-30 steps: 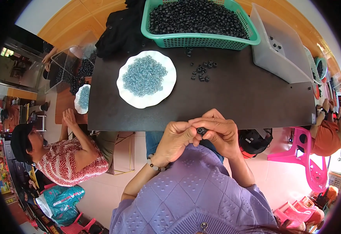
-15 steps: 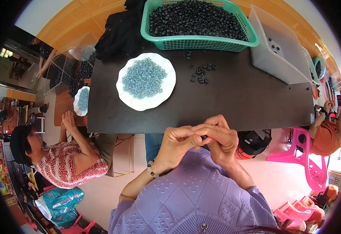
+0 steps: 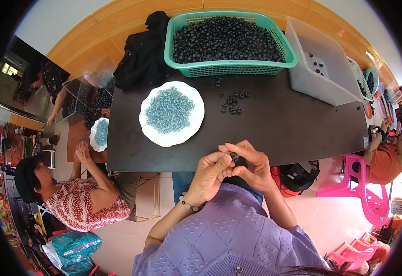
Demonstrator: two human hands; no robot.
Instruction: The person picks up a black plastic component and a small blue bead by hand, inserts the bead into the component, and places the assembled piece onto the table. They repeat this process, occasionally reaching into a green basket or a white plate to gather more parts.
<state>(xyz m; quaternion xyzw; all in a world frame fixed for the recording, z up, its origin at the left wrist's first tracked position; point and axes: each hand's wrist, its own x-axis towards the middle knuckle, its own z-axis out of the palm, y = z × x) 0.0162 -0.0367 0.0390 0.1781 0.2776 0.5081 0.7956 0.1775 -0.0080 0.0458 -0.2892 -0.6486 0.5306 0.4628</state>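
Observation:
Both hands are raised over my lap at the table's near edge. My left hand [image 3: 209,175] pinches a small black ring-like piece [image 3: 233,157] between thumb and forefinger, its hole turned partly up. Close beside it, my right hand [image 3: 252,166] has its thumb and fingers apart, with the fingertips near the piece. A white scalloped plate [image 3: 150,134] of tiny pale blue glass beads [image 3: 169,110] lies beyond my left hand. Several similar black pieces [image 3: 233,102] are scattered on the dark table [image 3: 274,124], past my hands.
A green basket [image 3: 231,70] heaped with black pieces stands at the back, beside a black cloth [image 3: 143,57]. To its right is a translucent bin [image 3: 323,69]. A person in a red patterned top [image 3: 88,202] sits at left; a pink stool [image 3: 357,184] stands at right.
My right thumb and fingers have spread from where they were pressed around the left fingertips. The black piece now shows more fully. The whole view has shifted, and the table appears lower.

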